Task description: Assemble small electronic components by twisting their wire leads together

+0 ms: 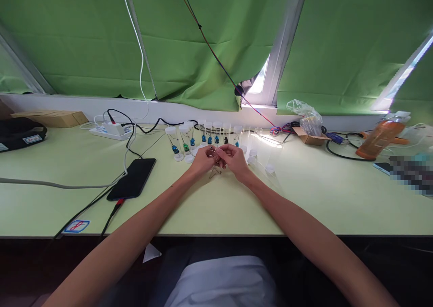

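My left hand (pixel 202 159) and my right hand (pixel 236 160) meet over the middle of the table, fingertips pinched together. Whatever small thing they hold between them is too tiny to make out. Just below the fingers shows a thin dark cord (pixel 215 173); whether it hangs from them or lies on the table I cannot tell. Behind the hands stands a row of clear tubes with white caps, among them a tube with a blue piece (pixel 175 149) and a tube with a green piece (pixel 186 147). Beside my right wrist lies a clear tube (pixel 260 164) on its side.
A black phone (pixel 131 179) with a cable lies to the left, near a white power strip (pixel 113 130). A cardboard box (pixel 309 136) with a plastic bag and a bottle of orange liquid (pixel 382 136) stand at the right. Cables run along the back.
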`<state>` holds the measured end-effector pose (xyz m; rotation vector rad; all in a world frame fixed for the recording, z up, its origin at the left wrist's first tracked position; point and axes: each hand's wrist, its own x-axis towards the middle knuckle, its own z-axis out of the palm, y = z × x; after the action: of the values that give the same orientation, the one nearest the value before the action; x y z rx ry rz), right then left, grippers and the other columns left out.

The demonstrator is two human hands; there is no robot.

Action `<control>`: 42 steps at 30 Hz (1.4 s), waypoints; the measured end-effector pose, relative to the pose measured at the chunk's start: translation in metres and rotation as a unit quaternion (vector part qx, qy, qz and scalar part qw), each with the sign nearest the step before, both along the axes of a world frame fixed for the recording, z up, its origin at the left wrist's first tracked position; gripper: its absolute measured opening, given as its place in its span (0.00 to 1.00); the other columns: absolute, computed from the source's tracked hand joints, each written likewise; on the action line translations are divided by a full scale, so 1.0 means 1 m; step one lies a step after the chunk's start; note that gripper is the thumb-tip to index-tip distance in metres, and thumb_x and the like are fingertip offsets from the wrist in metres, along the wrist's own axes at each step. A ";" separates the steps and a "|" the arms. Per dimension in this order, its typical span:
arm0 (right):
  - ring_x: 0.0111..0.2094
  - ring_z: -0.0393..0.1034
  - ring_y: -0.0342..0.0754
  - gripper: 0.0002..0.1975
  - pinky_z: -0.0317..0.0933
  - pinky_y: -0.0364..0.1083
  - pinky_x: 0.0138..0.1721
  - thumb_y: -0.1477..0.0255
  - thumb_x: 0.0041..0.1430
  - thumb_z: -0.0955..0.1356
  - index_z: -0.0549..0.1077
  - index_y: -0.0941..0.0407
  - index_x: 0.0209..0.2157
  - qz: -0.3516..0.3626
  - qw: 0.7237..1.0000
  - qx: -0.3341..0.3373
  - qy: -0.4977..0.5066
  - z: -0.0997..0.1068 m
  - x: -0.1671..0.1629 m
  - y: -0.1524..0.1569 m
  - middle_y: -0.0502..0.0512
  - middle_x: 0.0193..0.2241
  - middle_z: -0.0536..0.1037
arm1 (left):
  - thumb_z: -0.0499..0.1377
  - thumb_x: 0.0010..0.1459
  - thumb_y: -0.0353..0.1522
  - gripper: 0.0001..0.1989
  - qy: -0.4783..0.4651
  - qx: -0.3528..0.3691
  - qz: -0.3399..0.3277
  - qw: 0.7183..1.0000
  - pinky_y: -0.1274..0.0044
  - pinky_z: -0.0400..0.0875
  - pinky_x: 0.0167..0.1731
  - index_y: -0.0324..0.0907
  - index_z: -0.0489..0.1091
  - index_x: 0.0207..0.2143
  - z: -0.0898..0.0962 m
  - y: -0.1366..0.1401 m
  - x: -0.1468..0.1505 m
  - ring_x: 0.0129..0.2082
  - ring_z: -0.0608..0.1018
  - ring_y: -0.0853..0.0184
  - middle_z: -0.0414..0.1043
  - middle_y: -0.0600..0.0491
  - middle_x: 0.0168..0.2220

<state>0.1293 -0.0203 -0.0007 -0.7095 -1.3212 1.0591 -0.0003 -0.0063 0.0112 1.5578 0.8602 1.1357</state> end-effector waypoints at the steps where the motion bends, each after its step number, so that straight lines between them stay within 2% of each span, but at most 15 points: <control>1: 0.16 0.63 0.39 0.19 0.57 0.41 0.16 0.55 0.48 0.74 0.71 0.56 0.28 0.000 1.000 0.000 0.000 0.000 0.000 0.000 0.47 0.19 0.73 | 0.64 0.47 0.30 0.09 0.001 0.001 0.001 1.000 0.72 0.74 0.25 0.39 0.64 0.26 0.000 0.000 0.000 0.19 0.75 0.68 0.71 0.53 0.19; 28: 0.15 0.62 0.39 0.19 0.56 0.41 0.16 0.54 0.50 0.72 0.70 0.56 0.27 -0.006 1.000 0.005 -0.018 0.002 0.000 -0.004 0.47 0.19 0.72 | 0.62 0.47 0.27 0.08 0.014 0.003 0.004 1.000 0.72 0.72 0.24 0.40 0.63 0.26 0.001 -0.002 0.000 0.19 0.74 0.68 0.70 0.54 0.19; 42: 0.15 0.61 0.39 0.20 0.55 0.42 0.16 0.54 0.50 0.73 0.67 0.56 0.24 -0.030 1.000 -0.001 -0.005 0.004 -0.001 -0.004 0.47 0.18 0.71 | 0.65 0.48 0.35 0.11 0.028 0.009 0.001 1.000 0.74 0.71 0.24 0.39 0.66 0.27 -0.002 0.001 0.000 0.21 0.76 0.67 0.72 0.53 0.20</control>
<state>0.1287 -0.0247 0.0036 -0.7509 -1.2997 1.0099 -0.0005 -0.0049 0.0091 1.6108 0.8916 1.1076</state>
